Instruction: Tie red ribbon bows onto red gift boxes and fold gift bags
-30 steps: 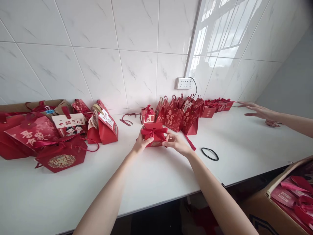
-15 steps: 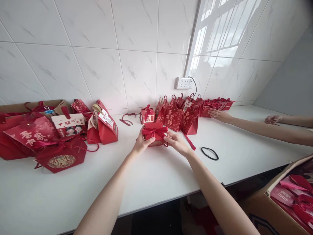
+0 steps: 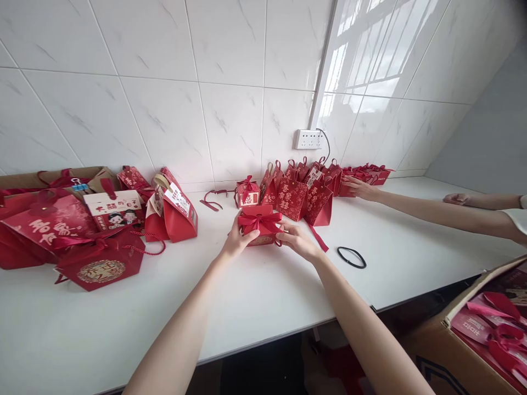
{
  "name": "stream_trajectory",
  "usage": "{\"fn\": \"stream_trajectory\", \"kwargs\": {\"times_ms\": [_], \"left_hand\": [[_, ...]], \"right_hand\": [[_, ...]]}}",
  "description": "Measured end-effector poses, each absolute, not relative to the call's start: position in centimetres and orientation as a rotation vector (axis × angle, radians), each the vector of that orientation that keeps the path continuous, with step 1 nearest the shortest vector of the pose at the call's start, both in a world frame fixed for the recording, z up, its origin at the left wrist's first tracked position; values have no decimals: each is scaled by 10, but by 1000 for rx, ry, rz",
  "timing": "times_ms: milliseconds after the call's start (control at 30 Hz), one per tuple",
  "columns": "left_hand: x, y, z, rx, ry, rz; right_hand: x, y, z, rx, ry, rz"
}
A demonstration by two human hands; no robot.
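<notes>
A small red gift box [image 3: 260,239] with a ribbon bow [image 3: 260,221] on its top front stands on the white counter [image 3: 255,296], between my two hands. My left hand [image 3: 237,237] grips its left side, the thumb lying across the front under the bow. On the other side my right hand [image 3: 297,239] holds the box with bent fingers at the right end of the bow. Just behind is a smaller red box [image 3: 248,193] with its own bow. Several red gift bags [image 3: 292,198] with ribbon handles stand close by on the right.
More red bags [image 3: 102,262] crowd the left side. A black band [image 3: 351,257] and a loose ribbon [image 3: 211,201] lie on the counter. Another person's hand [image 3: 358,187] touches red boxes [image 3: 373,174] at the back right. An open carton [image 3: 448,334] of red packages is at the lower right.
The other person's reaching hand has shifted slightly left, and more of a white sleeve shows at the right edge. My hands keep nearly the same hold on the box.
</notes>
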State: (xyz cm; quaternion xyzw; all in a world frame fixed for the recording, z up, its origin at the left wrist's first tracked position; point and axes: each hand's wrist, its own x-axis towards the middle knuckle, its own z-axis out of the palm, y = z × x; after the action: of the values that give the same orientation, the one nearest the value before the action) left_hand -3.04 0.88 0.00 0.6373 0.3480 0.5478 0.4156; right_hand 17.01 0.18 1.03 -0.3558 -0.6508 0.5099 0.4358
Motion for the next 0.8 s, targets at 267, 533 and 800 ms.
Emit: {"fn": "stream_trajectory", "kwargs": {"times_ms": [267, 533, 800], "left_hand": [[-31, 6, 2, 1642, 898, 1396], [-34, 5, 2, 1709, 939, 1350], [-32, 7, -1, 1684, 1058, 1337]], "right_hand": [[169, -2, 15, -916, -1640, 1280], [169, -3, 16, -907, -1663, 1251], [170, 1, 12, -926, -1640, 1223]]}}
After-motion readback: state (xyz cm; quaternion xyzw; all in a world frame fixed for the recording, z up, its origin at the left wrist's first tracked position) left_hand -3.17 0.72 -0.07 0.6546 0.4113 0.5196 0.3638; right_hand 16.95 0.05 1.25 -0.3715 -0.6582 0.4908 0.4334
